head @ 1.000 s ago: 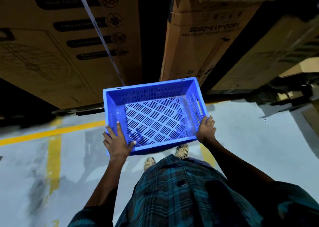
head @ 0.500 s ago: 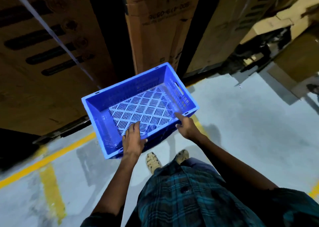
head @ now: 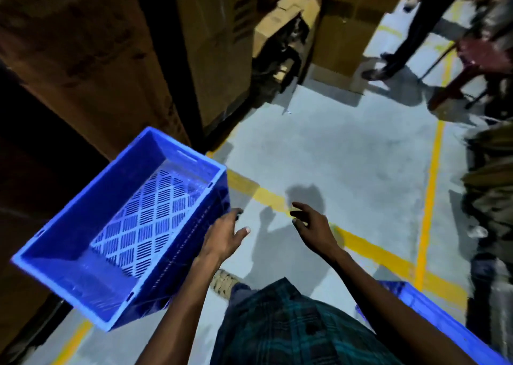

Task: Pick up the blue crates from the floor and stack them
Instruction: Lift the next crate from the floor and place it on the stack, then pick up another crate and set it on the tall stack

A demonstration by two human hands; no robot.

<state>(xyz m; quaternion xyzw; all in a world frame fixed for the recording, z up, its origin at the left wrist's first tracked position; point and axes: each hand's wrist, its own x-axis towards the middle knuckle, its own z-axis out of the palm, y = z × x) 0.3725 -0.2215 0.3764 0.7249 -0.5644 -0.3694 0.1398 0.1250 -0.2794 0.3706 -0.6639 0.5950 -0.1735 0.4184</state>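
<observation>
Item: blue crate point(head: 125, 226), empty, slatted base, lower left, tilted; whether it rests on anything cannot be told.
Left hand point(head: 224, 235): fingers spread and loose, just beside the crate's near corner; contact unclear, holding nothing.
Right hand point(head: 311, 223): fingers apart, empty, over the floor point(head: 347, 156), well clear of the crate.
Second crate point(head: 433, 323): blue rim at lower right, beside the person.
Status: judged one crate released; second awaits pickup. No finished stack visible.
</observation>
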